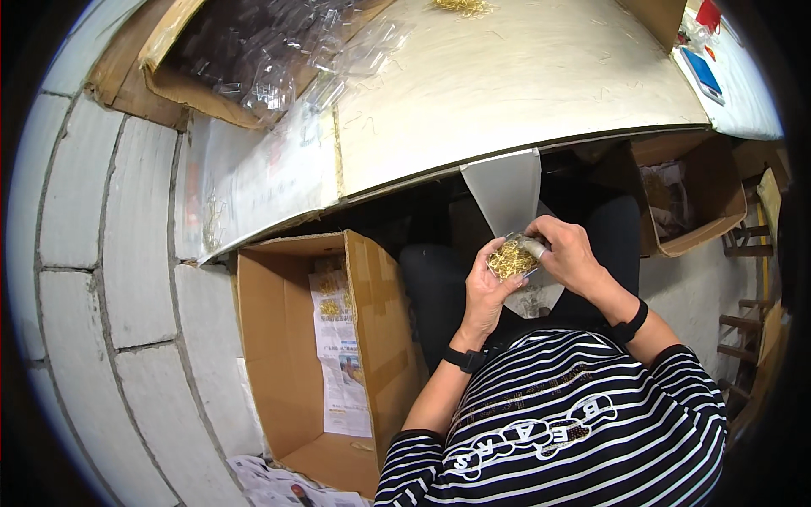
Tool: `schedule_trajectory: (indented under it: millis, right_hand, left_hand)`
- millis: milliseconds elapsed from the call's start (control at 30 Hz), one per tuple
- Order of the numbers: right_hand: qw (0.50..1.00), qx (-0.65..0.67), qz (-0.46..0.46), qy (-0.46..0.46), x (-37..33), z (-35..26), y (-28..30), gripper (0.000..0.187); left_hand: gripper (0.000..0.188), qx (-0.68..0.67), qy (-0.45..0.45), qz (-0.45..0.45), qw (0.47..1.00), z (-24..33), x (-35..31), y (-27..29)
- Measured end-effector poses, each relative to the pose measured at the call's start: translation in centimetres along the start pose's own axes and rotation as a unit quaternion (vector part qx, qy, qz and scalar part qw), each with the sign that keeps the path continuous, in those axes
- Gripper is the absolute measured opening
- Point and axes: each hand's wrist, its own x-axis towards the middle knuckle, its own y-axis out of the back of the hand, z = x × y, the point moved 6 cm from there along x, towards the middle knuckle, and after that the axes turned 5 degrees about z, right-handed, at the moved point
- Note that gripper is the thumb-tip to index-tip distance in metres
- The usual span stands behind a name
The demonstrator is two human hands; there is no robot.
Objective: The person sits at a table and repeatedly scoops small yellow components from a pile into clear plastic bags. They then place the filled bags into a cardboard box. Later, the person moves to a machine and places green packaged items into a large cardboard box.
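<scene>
Over my lap, my left hand point(483, 296) is closed around a small clear plastic box heaped with thin gold-coloured metal pieces point(510, 258). They look like bent wires or hooks, too small to name surely. My right hand point(568, 252) grips the box's right side with curled fingers. One of its digits wears a pale wrap point(533, 247) and lies against the rim. Both wrists carry dark bands. A white sheet-like flap point(505, 188) hangs from the table edge just beyond my hands.
The pale table point(507, 84) bears scattered wires and a gold pile point(463, 7). At far left a carton point(160, 72) overflows with clear plastic boxes point(279, 59). A newspaper-lined carton point(291, 372) stands left of my legs, another carton point(705, 220) to the right. A blue-topped device point(701, 72) sits far right.
</scene>
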Motion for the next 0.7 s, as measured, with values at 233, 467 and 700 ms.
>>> schedule_trajectory:
  millis: [233,467,700]
  right_hand:
    - [1.000,0.008,0.002,0.025,0.2,-0.5,0.1,0.019]
    - [0.994,0.085,-0.071,0.003,-0.7,0.3,-1.4,0.032]
    - [0.997,0.039,0.020,0.067,-0.1,-0.2,-0.3,0.029]
  left_hand:
    - [0.060,-0.037,0.007,0.004,0.999,0.3,0.0,0.2]
    - [0.059,-0.061,0.003,0.011,0.998,0.8,-0.2,0.7]
    - [0.059,-0.008,0.026,0.007,1.000,0.3,0.1,0.7]
